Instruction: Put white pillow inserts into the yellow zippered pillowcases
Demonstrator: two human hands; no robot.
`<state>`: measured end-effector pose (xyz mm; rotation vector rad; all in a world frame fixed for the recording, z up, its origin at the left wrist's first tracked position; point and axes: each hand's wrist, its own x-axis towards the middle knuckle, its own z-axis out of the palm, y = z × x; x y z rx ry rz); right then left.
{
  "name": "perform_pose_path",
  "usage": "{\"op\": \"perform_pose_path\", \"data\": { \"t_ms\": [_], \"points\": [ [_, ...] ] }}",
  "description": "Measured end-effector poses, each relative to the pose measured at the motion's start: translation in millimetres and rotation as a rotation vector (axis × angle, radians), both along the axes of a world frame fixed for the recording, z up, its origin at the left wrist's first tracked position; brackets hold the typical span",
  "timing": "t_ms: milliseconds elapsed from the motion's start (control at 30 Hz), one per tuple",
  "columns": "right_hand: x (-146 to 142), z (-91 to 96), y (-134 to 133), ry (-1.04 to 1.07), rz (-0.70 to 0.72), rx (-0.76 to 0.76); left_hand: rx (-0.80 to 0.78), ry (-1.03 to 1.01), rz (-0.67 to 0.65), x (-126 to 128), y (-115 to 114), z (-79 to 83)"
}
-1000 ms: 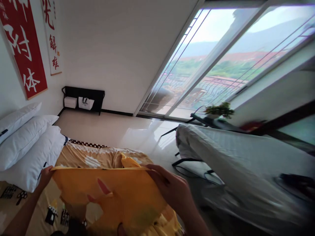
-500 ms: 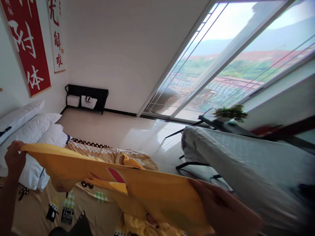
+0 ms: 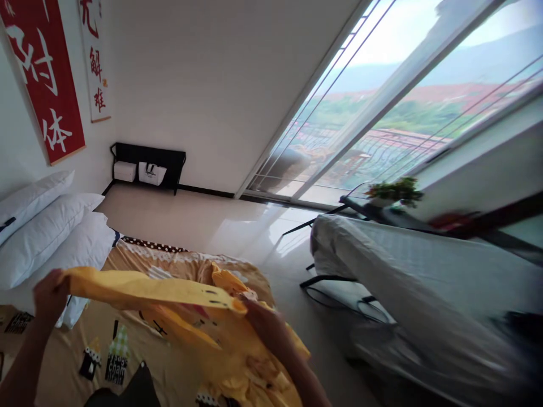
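**Two hands on one yellow cloth (image 3: 148,287), up over the bed**

Head cam, only view we've got.

Left hand (image 3: 50,294) is fisted round the cloth's left end, low at the pic's left edge, just in front of the white pillows (image 3: 46,237). Right hand (image 3: 263,322) grips the other end near centre-bottom, fingers wrapped in the fabric, blurred, so exact finger placement can't be read.

Between them the cloth's top edge runs as a near-level band, held above the tan printed bedspread (image 3: 59,362). The rest of it droops and bunches below and around the right wrist. Pink and black print marks show on it.

Background: three pillows stacked at the head of the bed, left. Red banner (image 3: 42,73) w/ white characters and a white scroll (image 3: 95,62) w/ red ones hang on the wall above them. Black rack (image 3: 148,164) sits against the far wall w/ a box and a bag on it. Big window (image 3: 382,113) fills the right. Under it a potted plant (image 3: 392,191) on a dark table, and a grey-covered lounger (image 3: 403,265) beside the bed, well apart from both hands.
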<state>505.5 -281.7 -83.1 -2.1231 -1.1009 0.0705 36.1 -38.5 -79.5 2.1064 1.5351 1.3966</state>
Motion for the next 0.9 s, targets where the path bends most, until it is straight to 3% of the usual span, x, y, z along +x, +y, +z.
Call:
{"op": "perform_pose_path", "data": {
  "t_ms": [67,167,233,367,433,567,633,700,767,833,900],
  "points": [
    [4.0,-17.2,3.5,0.055,0.101,-0.077,-0.147,0.055,-0.099,9.8,0.0,-8.9],
    [15.3,-35.5,-2.1,0.087,-0.199,0.021,-0.187,-0.013,-0.001,15.4,-2.5,-21.0],
    [18.0,-45.5,-4.8,0.112,-0.294,0.047,-0.186,-0.068,0.055,13.7,-5.1,-24.9],
    [13.1,-58.4,-3.5,0.176,0.011,-0.090,-0.277,-0.030,-0.086,9.7,-4.5,-20.4],
    [14.3,-55.1,-8.3,0.142,-0.001,-0.068,-0.256,0.005,-0.171,8.0,-3.1,-15.2],
    [12.1,-39.1,-21.3,0.037,-0.399,0.093,-0.196,-0.001,-0.124,6.0,-1.0,-11.7],
    [2.1,-36.6,-21.5,0.054,-0.335,0.092,-0.267,0.019,-0.164,5.6,1.2,-14.3],
    [-6.7,-37.2,-22.5,0.092,-0.127,0.044,-0.355,0.066,-0.279,3.1,3.5,-16.9],
    [-7.1,-36.3,-31.1,0.107,-0.027,0.008,-0.402,0.098,-0.377,-2.4,4.7,-17.7],
    [-2.0,-32.3,-45.9,0.075,-0.099,0.018,-0.395,0.048,-0.330,-8.0,4.9,-17.6],
    [-1.7,-28.6,-57.6,0.013,-0.247,0.052,-0.385,-0.081,-0.149,-9.1,5.8,-19.4]
  ]
}}
